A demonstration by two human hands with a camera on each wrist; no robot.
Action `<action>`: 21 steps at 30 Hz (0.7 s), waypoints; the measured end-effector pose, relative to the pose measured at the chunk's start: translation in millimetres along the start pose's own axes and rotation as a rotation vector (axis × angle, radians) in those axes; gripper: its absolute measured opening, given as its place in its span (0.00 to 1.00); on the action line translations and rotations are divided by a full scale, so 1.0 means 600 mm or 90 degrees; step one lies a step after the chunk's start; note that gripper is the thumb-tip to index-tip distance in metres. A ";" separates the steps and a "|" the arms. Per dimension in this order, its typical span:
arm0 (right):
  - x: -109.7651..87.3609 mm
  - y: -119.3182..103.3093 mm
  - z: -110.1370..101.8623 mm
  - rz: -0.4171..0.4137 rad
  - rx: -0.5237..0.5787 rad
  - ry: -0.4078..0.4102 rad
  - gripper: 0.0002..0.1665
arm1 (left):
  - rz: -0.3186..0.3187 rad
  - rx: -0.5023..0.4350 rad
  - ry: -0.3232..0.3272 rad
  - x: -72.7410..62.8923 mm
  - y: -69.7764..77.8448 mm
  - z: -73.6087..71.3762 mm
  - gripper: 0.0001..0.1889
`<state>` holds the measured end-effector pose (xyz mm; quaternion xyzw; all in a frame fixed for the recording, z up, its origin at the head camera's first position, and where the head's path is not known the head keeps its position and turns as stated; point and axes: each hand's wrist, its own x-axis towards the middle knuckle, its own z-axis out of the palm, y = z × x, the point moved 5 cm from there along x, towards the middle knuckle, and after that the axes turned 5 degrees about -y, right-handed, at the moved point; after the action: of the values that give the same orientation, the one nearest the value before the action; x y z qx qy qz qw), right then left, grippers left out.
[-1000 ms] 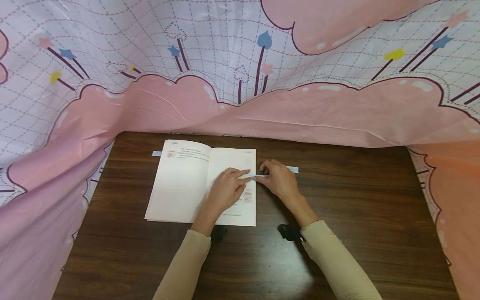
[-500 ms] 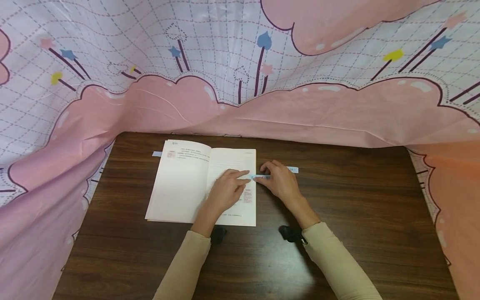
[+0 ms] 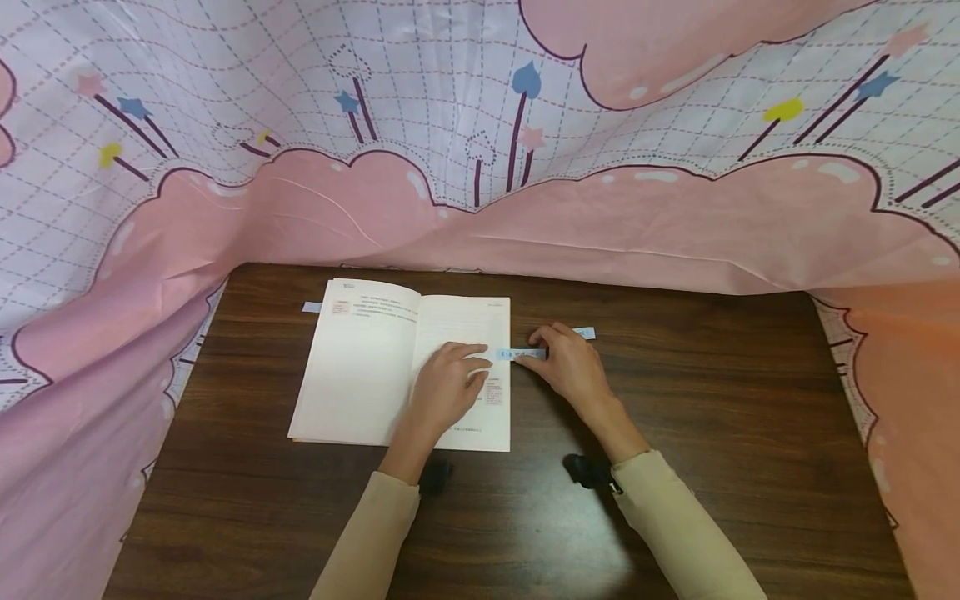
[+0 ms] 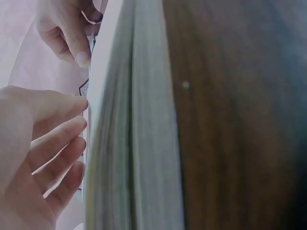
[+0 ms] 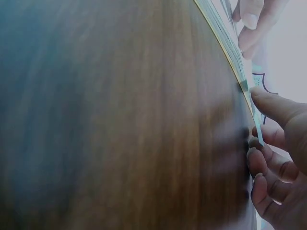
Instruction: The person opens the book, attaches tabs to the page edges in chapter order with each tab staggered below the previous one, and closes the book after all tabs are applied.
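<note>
Fingers loose, the left hand (image 3: 446,385) is backing off, baring the blue strip (image 3: 519,353) overlapping the open book (image 3: 382,371); whether the right hand (image 3: 572,362) is gripping is unclear.

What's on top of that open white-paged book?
Over the right page of the book are the left hand and one end of a pale blue paper strip. Any print directly beneath them is covered.

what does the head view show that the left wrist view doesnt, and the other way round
Only head: the sleeves, the printed text and the lettering on the blue strip at the book's edge.

Only left wrist: the thick stack of page edges, close up from the side.

Both: the book, the left hand, the right hand, the table and the pink cloth.
</note>
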<state>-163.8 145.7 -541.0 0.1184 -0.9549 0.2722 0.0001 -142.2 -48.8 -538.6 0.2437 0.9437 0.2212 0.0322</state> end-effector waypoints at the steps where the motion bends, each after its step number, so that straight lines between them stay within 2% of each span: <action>1: -0.001 0.000 -0.001 -0.002 0.000 0.001 0.21 | -0.009 0.004 0.007 -0.002 -0.001 -0.002 0.10; 5: -0.007 0.001 -0.005 -0.010 -0.007 0.009 0.23 | -0.025 0.003 0.028 -0.010 0.000 -0.007 0.10; 12: -0.019 0.001 -0.013 -0.026 -0.002 0.030 0.25 | -0.008 0.001 0.061 -0.021 0.011 -0.009 0.09; 21: -0.025 0.006 -0.016 -0.021 0.006 0.026 0.27 | -0.010 0.016 0.057 -0.024 0.024 -0.005 0.12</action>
<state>-150.9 157.1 -535.6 0.1286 -0.9514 0.2787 0.0238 -123.7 -45.5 -530.1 0.2267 0.9488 0.2195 -0.0112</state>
